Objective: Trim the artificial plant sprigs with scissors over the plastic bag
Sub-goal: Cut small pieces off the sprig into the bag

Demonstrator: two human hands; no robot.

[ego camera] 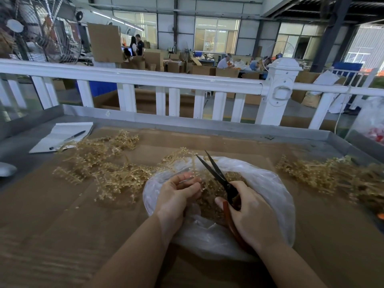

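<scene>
A clear plastic bag (268, 183) lies open on the cardboard-covered table, with tan trimmings (209, 196) heaped inside. My left hand (176, 196) pinches a tan artificial sprig (190, 157) by its stem above the bag. My right hand (251, 217) grips scissors (216, 173) with dark blades and red handles. The blades are spread apart and point up and away, just right of the sprig. More tan sprigs lie in a pile to the left (108, 165) and in another to the right (324, 173).
A white sheet of paper (60, 136) with a pen (72, 137) lies at the table's far left. The table has a raised grey metal rim (207, 123), with a white railing (158, 80) behind it. Beyond are cardboard boxes and people working.
</scene>
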